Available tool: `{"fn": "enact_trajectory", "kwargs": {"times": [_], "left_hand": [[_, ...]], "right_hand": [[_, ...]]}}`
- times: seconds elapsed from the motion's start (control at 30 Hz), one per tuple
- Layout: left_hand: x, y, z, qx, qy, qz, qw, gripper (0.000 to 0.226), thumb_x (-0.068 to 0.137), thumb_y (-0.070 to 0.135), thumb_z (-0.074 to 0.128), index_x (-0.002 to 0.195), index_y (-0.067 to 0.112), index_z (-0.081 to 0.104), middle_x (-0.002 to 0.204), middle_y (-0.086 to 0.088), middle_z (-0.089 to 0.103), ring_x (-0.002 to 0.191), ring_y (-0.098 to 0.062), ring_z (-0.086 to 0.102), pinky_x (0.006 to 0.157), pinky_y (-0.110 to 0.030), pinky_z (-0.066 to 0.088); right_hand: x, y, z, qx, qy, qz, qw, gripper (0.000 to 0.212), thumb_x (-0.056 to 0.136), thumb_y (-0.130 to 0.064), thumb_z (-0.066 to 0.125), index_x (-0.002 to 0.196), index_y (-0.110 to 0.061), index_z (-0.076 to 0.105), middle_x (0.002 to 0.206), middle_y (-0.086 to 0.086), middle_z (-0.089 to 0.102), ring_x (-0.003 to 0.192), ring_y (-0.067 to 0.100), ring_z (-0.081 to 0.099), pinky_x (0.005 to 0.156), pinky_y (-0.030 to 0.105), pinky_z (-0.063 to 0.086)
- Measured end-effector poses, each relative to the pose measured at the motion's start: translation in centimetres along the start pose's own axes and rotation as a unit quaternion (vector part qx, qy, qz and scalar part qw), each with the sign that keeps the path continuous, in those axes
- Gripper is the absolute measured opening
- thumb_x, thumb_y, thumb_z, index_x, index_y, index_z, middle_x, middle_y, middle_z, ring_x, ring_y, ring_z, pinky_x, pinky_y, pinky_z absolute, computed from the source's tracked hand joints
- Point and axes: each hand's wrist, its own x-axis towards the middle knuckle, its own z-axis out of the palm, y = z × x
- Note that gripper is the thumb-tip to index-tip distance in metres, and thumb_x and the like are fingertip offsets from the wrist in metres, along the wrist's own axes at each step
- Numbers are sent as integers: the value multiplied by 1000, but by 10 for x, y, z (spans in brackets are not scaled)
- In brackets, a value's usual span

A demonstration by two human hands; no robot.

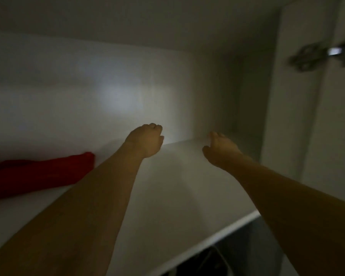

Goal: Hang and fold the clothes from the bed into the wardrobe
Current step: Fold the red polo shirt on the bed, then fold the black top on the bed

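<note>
Wardrobe shelf: lying white and dim.
Red garment: sitting folded at the shelf's left — already stored.
Left hand: reaching deep, fingers curling, holding nothing.
Right hand: hovering, fingers loose, holding nothing.
Remaining: bed unseen — cannot tell.

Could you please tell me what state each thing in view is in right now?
Left hand: fingers curled, holding nothing, over the shelf.
Right hand: fingers loosely bent, holding nothing.
Red garment: folded, lying on the shelf at the left.
Wardrobe door: open, hinge showing.
</note>
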Motion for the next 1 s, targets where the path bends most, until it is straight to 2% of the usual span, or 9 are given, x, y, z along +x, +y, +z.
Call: {"fn": "enact_trajectory", "kwargs": {"times": [0.1, 0.2, 0.3, 0.37, 0.43, 0.53, 0.7, 0.87, 1.0], "left_hand": [[12, 83, -4, -62, 3, 38, 997, 40, 102, 30, 36, 130, 4, 49, 130, -15, 52, 113, -32, 52, 92, -40, 45], [14, 159, -10, -103, 17, 81, 991, 35, 101, 30, 38, 118, 4, 52, 121, -17, 55, 106, -33, 53, 85, -37, 43], [-3, 224, -5, -159, 56, 119, 978, 39, 101, 31, 40, 128, 7, 51, 129, -15, 55, 114, -34, 52, 93, -38, 41], [-22, 260, 8, -201, 64, 149, 966, 36, 100, 31, 39, 127, 10, 51, 129, -11, 55, 114, -29, 51, 94, -36, 41], [-40, 295, 19, -227, 49, 184, 955, 35, 100, 32, 39, 125, 12, 51, 128, -8, 55, 113, -25, 50, 94, -35, 41], [-66, 348, 26, -230, 64, 232, 943, 42, 100, 33, 41, 134, 10, 48, 137, -9, 51, 125, -26, 45, 105, -36, 36], [-140, 433, 27, -200, 68, 295, 932, 43, 98, 30, 47, 133, 4, 51, 135, -14, 52, 124, -31, 47, 106, -40, 35], [-241, 526, 26, -229, 22, 336, 913, 43, 93, 24, 57, 128, -1, 56, 129, -20, 57, 118, -36, 52, 104, -41, 38], [-324, 607, 23, -255, -22, 377, 890, 41, 92, 25, 57, 126, 2, 56, 128, -16, 56, 119, -34, 51, 105, -40, 37]], "right_hand": [[-35, 62, -35, -14, 29, 59, 998, 53, 92, -26, 43, 141, -8, 33, 142, 15, 41, 124, 35, 45, 102, 40, 38], [-75, 110, -60, -8, 47, 86, 995, 53, 93, -26, 44, 143, -13, 33, 143, 10, 41, 125, 33, 45, 103, 41, 39], [-123, 144, -70, 28, 78, 118, 990, 52, 93, -25, 44, 143, -16, 34, 145, 7, 40, 128, 30, 43, 106, 42, 38], [-161, 161, -65, 37, 88, 129, 987, 50, 94, -26, 45, 142, -15, 36, 144, 8, 42, 127, 29, 44, 105, 39, 37], [-203, 178, -57, 39, 71, 143, 986, 49, 94, -28, 46, 141, -18, 37, 144, 6, 42, 128, 26, 44, 106, 36, 37], [-264, 208, -53, 19, 33, 179, 983, 49, 94, -30, 47, 141, -20, 37, 146, 4, 39, 130, 24, 42, 106, 35, 36], [-374, 260, -79, -13, 30, 252, 967, 50, 95, -33, 47, 142, -21, 36, 147, 2, 38, 124, 25, 49, 102, 38, 41], [-513, 315, -96, -39, 18, 305, 951, 50, 94, -29, 46, 142, -19, 37, 147, 2, 40, 126, 25, 47, 103, 36, 39], [-630, 358, -99, -36, -12, 358, 933, 48, 95, -29, 46, 141, -19, 38, 146, 1, 41, 124, 22, 49, 102, 34, 40]]}}
